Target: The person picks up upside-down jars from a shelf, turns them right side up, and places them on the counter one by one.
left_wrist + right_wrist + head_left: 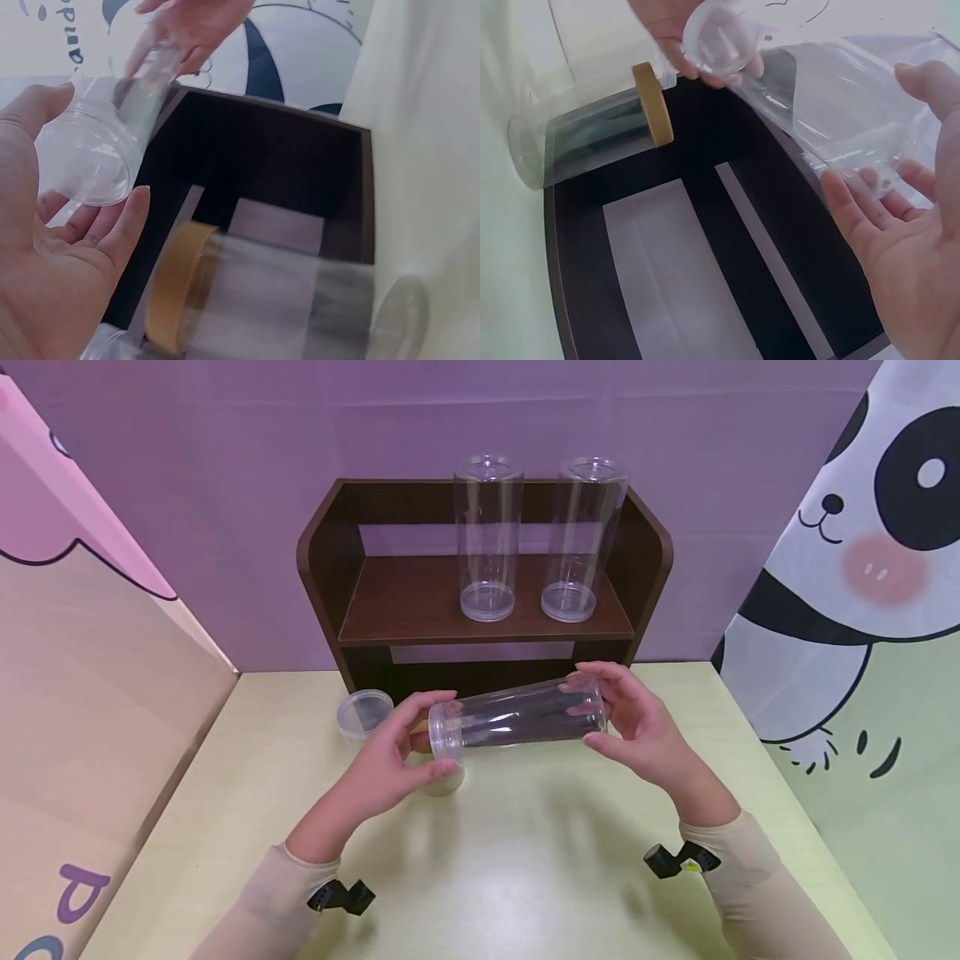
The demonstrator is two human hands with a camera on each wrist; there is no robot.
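Note:
A clear plastic jar [517, 720], a long see-through cylinder, lies nearly level between my two hands above the table. My left hand [390, 760] grips its banded left end, thumb at the near side and fingers round the far side. At the other end, my right hand [641, 731] holds the jar between thumb and fingers. Below stands another clear jar [592, 135] with a gold lid [174, 292], plain in both wrist views. The head view shows little more than its base [444, 782], because my left hand and the held jar cover the rest.
A dark brown shelf [420, 602] stands at the back of the pale table [517, 877]. On its board are two tall clear jars, one near the middle [487, 543] and one to the right [581, 543]. A round clear lid [365, 713] lies left of my left hand.

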